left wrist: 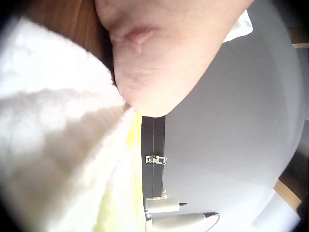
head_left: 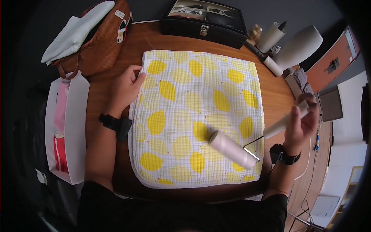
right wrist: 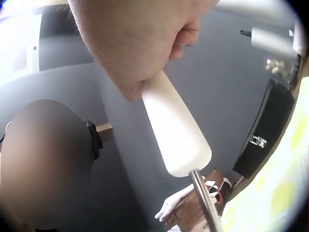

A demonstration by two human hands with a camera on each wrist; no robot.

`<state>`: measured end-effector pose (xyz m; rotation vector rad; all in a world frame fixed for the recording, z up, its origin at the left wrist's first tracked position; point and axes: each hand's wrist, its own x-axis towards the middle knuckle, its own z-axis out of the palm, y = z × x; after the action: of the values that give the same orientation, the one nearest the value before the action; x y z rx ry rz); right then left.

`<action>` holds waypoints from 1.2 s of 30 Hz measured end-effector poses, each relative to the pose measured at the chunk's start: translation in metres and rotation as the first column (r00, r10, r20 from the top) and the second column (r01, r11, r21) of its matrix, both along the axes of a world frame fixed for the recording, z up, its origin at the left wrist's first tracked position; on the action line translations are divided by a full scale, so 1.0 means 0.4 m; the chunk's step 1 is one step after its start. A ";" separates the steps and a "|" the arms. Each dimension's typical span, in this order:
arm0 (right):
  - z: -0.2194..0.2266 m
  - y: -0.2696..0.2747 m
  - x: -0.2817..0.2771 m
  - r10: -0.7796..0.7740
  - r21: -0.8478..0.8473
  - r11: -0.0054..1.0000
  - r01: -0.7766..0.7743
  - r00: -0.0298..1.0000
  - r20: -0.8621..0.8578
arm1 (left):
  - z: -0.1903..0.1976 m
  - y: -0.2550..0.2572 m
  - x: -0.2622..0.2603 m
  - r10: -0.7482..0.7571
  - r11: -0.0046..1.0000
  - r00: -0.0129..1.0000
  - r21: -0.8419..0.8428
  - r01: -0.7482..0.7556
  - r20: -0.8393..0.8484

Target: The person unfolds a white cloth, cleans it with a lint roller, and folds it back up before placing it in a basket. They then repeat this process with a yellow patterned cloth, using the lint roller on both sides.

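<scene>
A folded muslin blanket (head_left: 181, 116) with yellow lemons on white lies across the wooden table. At its upper left edge my left hand (head_left: 125, 87) pinches the cloth between thumb and curled fingers. In the left wrist view the blanket (left wrist: 53, 121) shows soft creases running toward that hand (left wrist: 159, 63). My right hand (head_left: 303, 120) grips the white handle (head_left: 284, 121) of a lint roller, its thumb lying along the handle. The pale roller head (head_left: 233, 150), slightly blurred, is over the lower right of the blanket. In the right wrist view the handle (right wrist: 176, 128) leads to a metal rod (right wrist: 205, 198).
A black glasses case (head_left: 205, 21) with a clasp stands at the back. On the left are a woven brown basket (head_left: 100, 46) with white cloth on it and a white box (head_left: 75, 127) of folded fabric. Several white items, including a cylinder (head_left: 270, 38), stand back right.
</scene>
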<state>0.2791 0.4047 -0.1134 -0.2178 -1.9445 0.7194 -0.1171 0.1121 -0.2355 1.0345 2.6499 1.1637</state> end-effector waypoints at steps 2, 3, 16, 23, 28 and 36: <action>0.019 0.007 0.011 0.004 0.192 0.981 0.003 0.999 -0.038 | -0.008 -0.001 -0.004 -0.007 1.000 1.000 0.010 0.007 0.002; 0.036 0.006 0.018 0.023 0.279 0.960 -0.013 0.999 -0.030 | -0.011 -0.001 -0.006 -0.014 1.000 1.000 0.014 0.014 0.003; 0.048 -0.057 -0.066 -0.198 0.702 0.704 -0.107 0.920 0.338 | -0.015 0.000 -0.010 -0.032 0.999 0.999 0.034 0.032 -0.010; 0.080 -0.052 -0.046 -0.285 0.700 0.712 -0.059 0.887 0.363 | -0.019 0.001 -0.008 -0.017 0.999 1.000 0.037 0.017 -0.014; 0.132 -0.166 0.002 -0.109 0.613 0.787 -0.068 0.963 0.246 | -0.022 0.001 -0.010 -0.023 0.999 1.000 0.036 0.024 -0.019; 0.171 -0.186 0.047 0.275 0.452 0.795 -0.405 0.904 0.327 | 0.000 0.004 0.002 -0.015 1.000 1.000 0.012 0.016 -0.017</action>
<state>0.2978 0.3305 -0.0452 0.4096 -2.3733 0.3823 -0.1161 0.1138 -0.2354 1.0695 2.6457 1.1749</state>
